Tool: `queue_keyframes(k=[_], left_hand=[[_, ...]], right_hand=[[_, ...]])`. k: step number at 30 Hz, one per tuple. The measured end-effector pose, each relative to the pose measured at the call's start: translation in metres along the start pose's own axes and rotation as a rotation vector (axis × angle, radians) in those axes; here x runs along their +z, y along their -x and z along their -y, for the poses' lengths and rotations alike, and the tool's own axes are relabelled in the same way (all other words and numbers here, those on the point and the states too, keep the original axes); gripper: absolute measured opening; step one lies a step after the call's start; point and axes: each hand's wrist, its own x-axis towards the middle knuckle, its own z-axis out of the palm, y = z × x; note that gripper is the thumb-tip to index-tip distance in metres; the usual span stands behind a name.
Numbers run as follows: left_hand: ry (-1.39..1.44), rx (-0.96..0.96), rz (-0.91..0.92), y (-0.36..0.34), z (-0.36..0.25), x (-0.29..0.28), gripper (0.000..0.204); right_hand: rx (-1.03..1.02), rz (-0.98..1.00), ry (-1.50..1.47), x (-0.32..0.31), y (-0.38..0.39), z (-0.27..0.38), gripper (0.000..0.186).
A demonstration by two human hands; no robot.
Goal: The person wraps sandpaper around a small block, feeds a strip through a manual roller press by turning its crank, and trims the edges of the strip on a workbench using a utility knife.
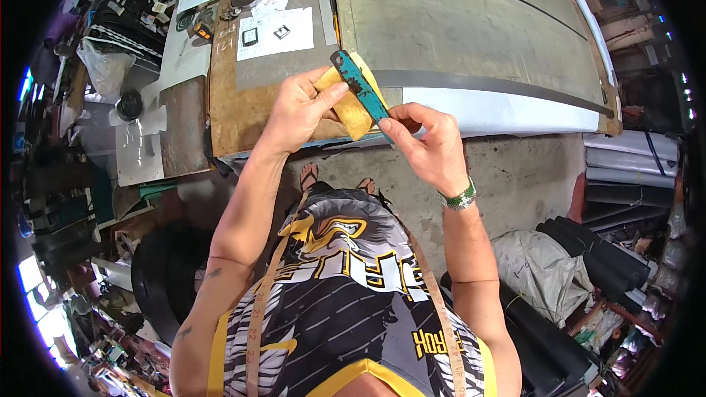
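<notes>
On your far left, a clear plastic bag (103,66) sits among dark goods, and next comes the wooden worktable (235,114), with a white sheet (298,48) lying on it and two small black frames (251,37) on that sheet. In front of it, your left hand (296,112) has its fingers closed around the yellow piece (354,119): the thumb lies across the near face, pointing right, and the other fingers go behind, partly hidden. That thumb's tip ends at the edge of the teal tool (365,94); whether they touch, you cannot tell from here. Your left forearm slants up and inward to the bent wrist. The tool lies tilted over the yellow piece, dark upper end leaning left, worn dark patches along its face, and both are held up in the air at the table's near edge. Farther right, your right hand (432,136) pinches the tool's lower end narrowly between thumb and index finger, with the remaining fingers curled in behind. Your right forearm rises nearly upright, a green and white bracelet (459,195) around the wrist, and the hand leans inward toward the left one.
</notes>
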Motion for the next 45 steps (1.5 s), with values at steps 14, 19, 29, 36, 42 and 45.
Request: queue_keyframes(k=[14, 19, 29, 36, 42, 45], left_hand=[[0.156, -0.008, 0.026, 0.0, 0.001, 0.014, 0.028], [0.042, 0.026, 0.017, 0.001, 0.001, 0.017, 0.03], [-0.024, -0.007, -0.044, 0.003, 0.0, 0.029, 0.034], [-0.073, 0.036, -0.025, 0.002, 0.001, 0.029, 0.035], [-0.007, 0.004, -0.008, 0.002, 0.001, 0.028, 0.034], [0.017, -0.004, 0.0, 0.002, 0.002, 0.026, 0.031]], right_hand=[[0.011, -0.038, -0.006, -0.005, 0.006, -0.003, 0.018], [0.018, -0.039, -0.017, -0.005, 0.008, -0.008, 0.018], [0.016, 0.004, 0.019, -0.008, 0.006, -0.008, 0.019], [0.012, 0.012, 0.007, -0.008, 0.005, -0.013, 0.02], [0.063, 0.044, -0.022, -0.008, 0.004, -0.015, 0.021], [0.052, 0.035, -0.051, -0.009, 0.003, -0.016, 0.021]])
